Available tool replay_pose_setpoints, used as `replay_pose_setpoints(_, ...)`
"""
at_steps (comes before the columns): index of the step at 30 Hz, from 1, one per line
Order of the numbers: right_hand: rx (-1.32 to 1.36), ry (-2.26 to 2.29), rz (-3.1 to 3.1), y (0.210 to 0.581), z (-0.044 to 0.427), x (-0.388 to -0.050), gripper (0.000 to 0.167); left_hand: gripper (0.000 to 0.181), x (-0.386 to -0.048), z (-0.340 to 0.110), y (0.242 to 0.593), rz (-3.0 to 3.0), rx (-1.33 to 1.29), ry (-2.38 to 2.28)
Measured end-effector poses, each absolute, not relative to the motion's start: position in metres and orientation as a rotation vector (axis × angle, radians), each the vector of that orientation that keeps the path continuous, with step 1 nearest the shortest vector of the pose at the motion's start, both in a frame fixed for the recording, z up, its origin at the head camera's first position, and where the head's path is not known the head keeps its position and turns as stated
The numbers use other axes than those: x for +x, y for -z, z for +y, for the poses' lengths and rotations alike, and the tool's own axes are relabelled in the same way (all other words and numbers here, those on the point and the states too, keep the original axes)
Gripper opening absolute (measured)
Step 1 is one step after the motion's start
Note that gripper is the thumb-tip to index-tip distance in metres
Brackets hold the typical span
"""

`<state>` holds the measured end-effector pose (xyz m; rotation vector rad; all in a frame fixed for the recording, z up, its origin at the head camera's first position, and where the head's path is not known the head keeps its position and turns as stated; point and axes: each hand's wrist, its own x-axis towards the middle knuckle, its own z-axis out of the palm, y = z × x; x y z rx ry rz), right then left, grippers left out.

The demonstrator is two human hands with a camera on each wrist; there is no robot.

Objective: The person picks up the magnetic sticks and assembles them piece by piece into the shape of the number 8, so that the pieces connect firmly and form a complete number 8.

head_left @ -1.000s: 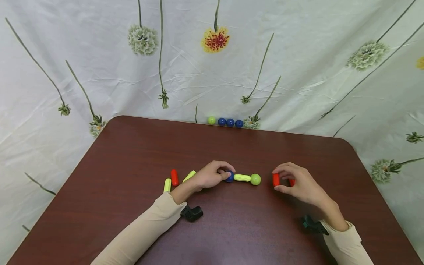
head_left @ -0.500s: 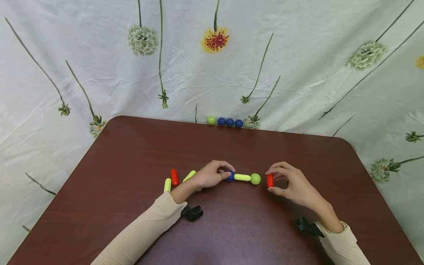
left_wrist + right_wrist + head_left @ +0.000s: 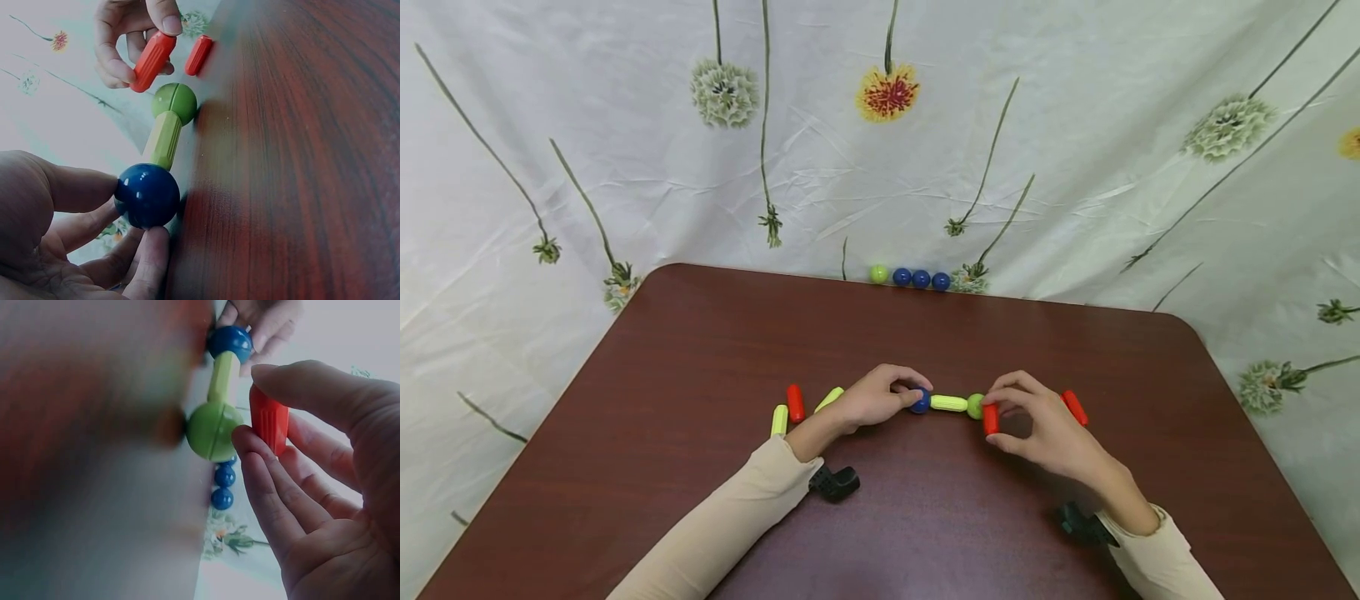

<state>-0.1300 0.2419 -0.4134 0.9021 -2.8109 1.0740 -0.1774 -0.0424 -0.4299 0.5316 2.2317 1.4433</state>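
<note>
My left hand (image 3: 877, 397) pinches a blue ball (image 3: 147, 195) between thumb and fingers on the table. A ribbed yellow-green rod (image 3: 948, 403) joins that ball to a green ball (image 3: 174, 104), all in one line. With thumb and fingertips my right hand (image 3: 1047, 423) holds a red rod (image 3: 269, 420) by its two ends. It is close to the green ball, crosswise to the line; whether they touch I cannot tell. Another red rod (image 3: 1074, 407) lies on the table behind the right hand.
Left of my left wrist lie a red rod (image 3: 795, 403) and two yellow-green rods, one (image 3: 779, 419) partly behind the forearm. A green ball (image 3: 878, 273) and several blue balls (image 3: 921, 278) sit in a row at the table's far edge, against a flowered cloth (image 3: 820, 150).
My right hand has carried its red rod leftward to the green ball, uncovering the other red rod on the table. The left hand has stayed on the blue ball.
</note>
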Motion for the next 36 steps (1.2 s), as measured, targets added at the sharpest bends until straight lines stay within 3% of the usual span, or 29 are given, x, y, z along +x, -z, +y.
replay_pose_setpoints(36, 1.149, -0.974, -2.895, 0.427, 0.180, -0.127, 0.032, 0.023, -0.178, -0.042, 0.431, 2.263, 0.525, -1.429)
